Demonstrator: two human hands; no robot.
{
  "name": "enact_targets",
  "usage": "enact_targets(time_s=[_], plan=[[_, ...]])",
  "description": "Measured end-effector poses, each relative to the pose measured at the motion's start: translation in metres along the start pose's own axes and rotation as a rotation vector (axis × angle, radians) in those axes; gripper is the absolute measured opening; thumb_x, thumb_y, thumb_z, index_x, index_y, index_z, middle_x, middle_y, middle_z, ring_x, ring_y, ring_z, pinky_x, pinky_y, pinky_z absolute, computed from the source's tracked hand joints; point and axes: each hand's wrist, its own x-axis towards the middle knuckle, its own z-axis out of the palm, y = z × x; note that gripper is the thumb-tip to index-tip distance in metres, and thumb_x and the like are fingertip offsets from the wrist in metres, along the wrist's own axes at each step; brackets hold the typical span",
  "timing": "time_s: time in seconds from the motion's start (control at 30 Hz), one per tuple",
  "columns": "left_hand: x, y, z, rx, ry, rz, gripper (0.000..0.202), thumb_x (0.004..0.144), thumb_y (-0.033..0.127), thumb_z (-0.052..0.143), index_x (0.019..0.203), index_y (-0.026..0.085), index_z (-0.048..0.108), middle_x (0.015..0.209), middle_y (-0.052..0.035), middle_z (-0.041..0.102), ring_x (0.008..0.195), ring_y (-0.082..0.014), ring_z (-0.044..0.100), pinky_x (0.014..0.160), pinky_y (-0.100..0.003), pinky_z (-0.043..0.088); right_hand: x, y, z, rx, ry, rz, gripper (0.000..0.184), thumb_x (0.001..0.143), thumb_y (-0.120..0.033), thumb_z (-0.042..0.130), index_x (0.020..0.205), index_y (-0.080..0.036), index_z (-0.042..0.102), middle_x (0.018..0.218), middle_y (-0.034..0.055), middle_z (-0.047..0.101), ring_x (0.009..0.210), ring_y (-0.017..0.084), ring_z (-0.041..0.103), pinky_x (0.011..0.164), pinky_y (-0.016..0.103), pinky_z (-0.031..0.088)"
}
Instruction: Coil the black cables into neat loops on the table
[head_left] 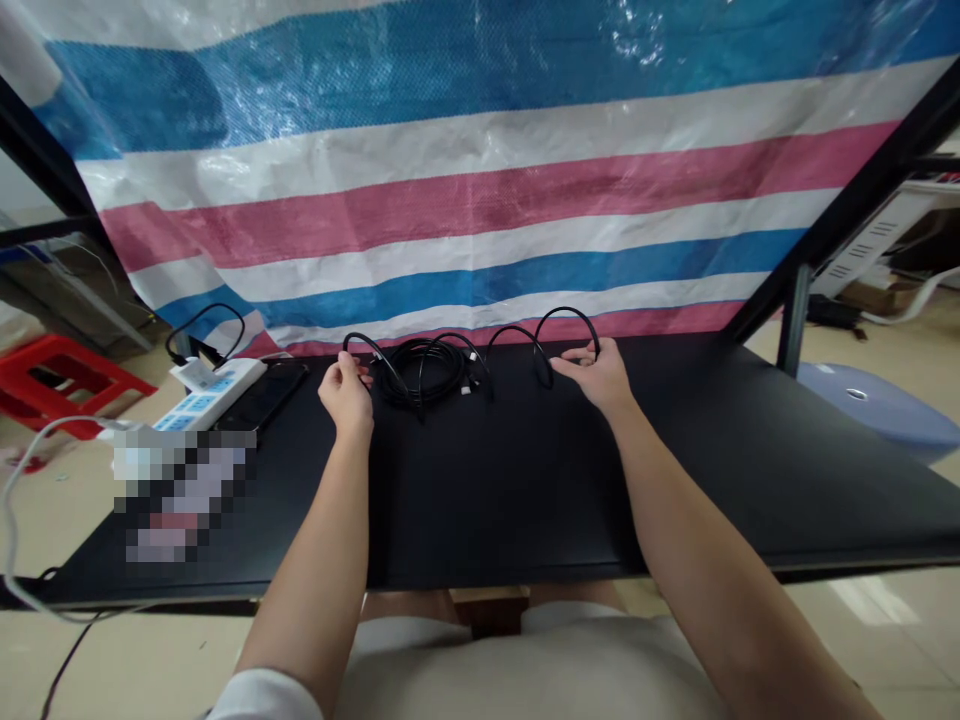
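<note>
Centre frame: bundle (455,372) lies coiled | left hand (347,392) pinches black cable (512,328) | right hand (598,376), half-closed, holds its rightmost loop | turns between spread wide, ungathered

"What ran out of view?"

"The striped sheet (480,190) passed the top edge, the red stool (64,375) the left."

"And those pixel blocks (184,490) on the black table (495,490)?"

"They masked something I couldn't tell."

"The white bits (466,391) by the coil (409,397)?"

"Too small to make out; the left hand (348,392) also hid some black cable (566,311)."
</note>
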Motion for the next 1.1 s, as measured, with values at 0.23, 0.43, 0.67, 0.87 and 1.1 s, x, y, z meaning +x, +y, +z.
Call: enact_targets(time_s=[0.23, 0.43, 0.67, 0.87, 1.1], plan=[[-0.002, 0.001, 0.001, -0.018, -0.010, -0.006, 0.035, 0.076, 0.047, 0.059, 0.060, 0.018, 0.050, 0.046, 0.0063, 0.044, 0.040, -0.0066, 0.044, 0.042, -0.019, 0.034, -0.006, -0.004, 0.004, -0.102, -0.048, -0.105, 0.061, 0.038, -0.015, 0.085, 0.075, -0.023, 0.038, 0.069, -0.0098, 0.060, 0.052, 0.004, 0.039, 0.051, 0.018, 0.036], [-0.003, 0.003, 0.001, -0.049, 0.021, 0.037, 0.038, 0.077, 0.051, 0.058, 0.060, 0.018, 0.048, 0.046, 0.0069, 0.042, 0.038, -0.0063, 0.042, 0.040, -0.019, 0.032, -0.005, -0.006, 0.005, -0.111, 0.097, -0.135, 0.048, 0.052, -0.021, 0.081, 0.070, -0.024, 0.036, 0.058, -0.0097, 0.059, 0.051, 0.007, 0.050, 0.053, 0.020, 0.041], [-0.004, 0.005, 0.001, -0.071, 0.027, 0.070, 0.039, 0.078, 0.052, 0.057, 0.061, 0.019, 0.046, 0.046, 0.0074, 0.042, 0.038, -0.0061, 0.042, 0.040, -0.019, 0.034, 0.003, -0.010, 0.002, 0.095, 0.175, -0.037, 0.035, 0.067, -0.029, 0.072, 0.070, -0.024, 0.037, 0.043, -0.0103, 0.055, 0.037, 0.008, 0.049, 0.039, 0.017, 0.038], [-0.005, 0.006, 0.001, -0.077, 0.042, 0.035, 0.037, 0.078, 0.049, 0.058, 0.060, 0.018, 0.047, 0.045, 0.0075, 0.042, 0.037, -0.0060, 0.041, 0.039, -0.019, 0.032, -0.001, -0.016, 0.001, 0.146, 0.090, 0.072, 0.026, 0.071, -0.034, 0.070, 0.063, -0.021, 0.049, 0.038, -0.0099, 0.042, 0.031, 0.006, 0.039, 0.029, 0.016, 0.022], [-0.004, 0.006, -0.001, -0.067, -0.010, 0.004, 0.037, 0.074, 0.049, 0.062, 0.060, 0.018, 0.048, 0.045, 0.0079, 0.040, 0.037, -0.0062, 0.041, 0.039, -0.019, 0.031, 0.012, -0.009, -0.008, 0.299, 0.140, 0.144, 0.047, 0.075, -0.060, 0.058, 0.060, -0.024, 0.032, 0.042, -0.0093, 0.037, 0.034, 0.008, 0.041, 0.028, 0.019, 0.027]])
